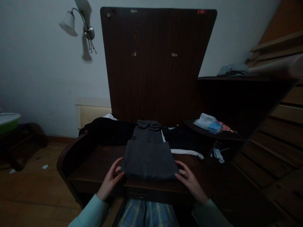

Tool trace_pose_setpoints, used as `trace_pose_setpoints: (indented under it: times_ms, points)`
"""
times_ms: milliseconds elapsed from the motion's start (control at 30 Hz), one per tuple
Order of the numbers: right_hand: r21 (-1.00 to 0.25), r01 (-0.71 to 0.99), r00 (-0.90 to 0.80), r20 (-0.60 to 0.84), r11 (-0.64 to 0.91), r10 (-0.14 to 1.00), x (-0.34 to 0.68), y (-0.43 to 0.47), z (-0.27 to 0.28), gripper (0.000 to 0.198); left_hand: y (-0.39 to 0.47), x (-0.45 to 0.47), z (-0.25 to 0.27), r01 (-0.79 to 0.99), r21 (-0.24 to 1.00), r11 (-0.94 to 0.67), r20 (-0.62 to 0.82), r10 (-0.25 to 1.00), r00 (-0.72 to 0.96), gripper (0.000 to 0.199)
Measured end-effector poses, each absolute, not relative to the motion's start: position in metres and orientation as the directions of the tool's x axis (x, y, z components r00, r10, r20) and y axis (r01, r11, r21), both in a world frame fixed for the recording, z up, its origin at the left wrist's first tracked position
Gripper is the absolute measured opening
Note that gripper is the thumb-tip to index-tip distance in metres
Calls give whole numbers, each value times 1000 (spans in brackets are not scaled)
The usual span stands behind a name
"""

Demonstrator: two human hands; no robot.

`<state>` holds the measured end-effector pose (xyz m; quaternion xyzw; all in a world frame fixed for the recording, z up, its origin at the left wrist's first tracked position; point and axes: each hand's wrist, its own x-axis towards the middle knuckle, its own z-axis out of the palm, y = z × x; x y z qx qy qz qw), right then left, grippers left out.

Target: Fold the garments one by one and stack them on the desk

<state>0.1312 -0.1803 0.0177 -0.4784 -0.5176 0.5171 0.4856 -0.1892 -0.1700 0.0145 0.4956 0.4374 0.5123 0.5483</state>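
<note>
A dark grey garment [148, 159] lies partly folded near the front edge of the desk, its lower part doubled up over itself. Its collar or hood end points to the back panel. At the near left corner, my left hand [111, 177] pinches the folded edge between thumb and fingers. My right hand [189, 180] grips the near right corner the same way. Black clothing [113, 129] is heaped behind on the left. More black clothing with a white edge [187, 152] lies behind on the right.
The dark wooden desk [87, 164] has a curved left side and a tall back panel [153, 63]. On a right-hand shelf rests a white and blue plastic packet [208, 123]. A wall lamp [68, 23] hangs at upper left. Wooden slats [281, 126] stand at far right.
</note>
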Motion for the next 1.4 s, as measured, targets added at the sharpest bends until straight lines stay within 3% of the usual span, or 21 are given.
trace_pose_setpoints:
  times_ms: [100,167,367,467,533,600,667,767,900,1100,1200,1400]
  points:
    - [-992,101,-169,-94,-77,981,143,-186,13,65,-177,-201,16,43,999,32,-36,994,103,71]
    - [-988,128,-118,-102,-87,988,148,-179,12,65,-172,-204,19,119,992,46,-54,996,66,70]
    - [-989,126,96,-71,-83,993,137,-137,15,67,-137,-189,25,99,987,127,-129,991,14,85]
    - [-995,96,112,12,1,994,133,-133,9,61,-135,-188,18,94,992,84,-92,992,84,79]
    - [-989,147,83,25,12,996,137,-137,6,58,-138,-194,14,197,980,36,-58,993,106,71]
    - [-950,311,39,27,14,999,143,-141,8,53,-138,-201,16,426,904,-42,1,995,96,61]
    - [-853,517,-9,84,77,996,147,-139,19,45,-130,-203,25,664,734,-146,105,989,101,51]
    - [-673,687,-149,241,276,959,139,-121,44,34,-102,-190,48,831,466,-303,243,947,209,40]
    - [-501,696,-428,286,514,858,105,-76,67,28,-53,-153,68,836,285,-469,208,882,424,33]
    - [-306,846,-427,102,437,898,72,-27,45,16,-10,-130,55,825,307,-474,19,870,493,19]
    - [-290,845,-432,128,450,893,71,-23,38,9,-8,-130,51,804,329,-496,38,857,514,12]
    - [-399,801,-425,148,447,893,73,-23,42,8,-15,-124,50,788,373,-489,66,861,504,7]
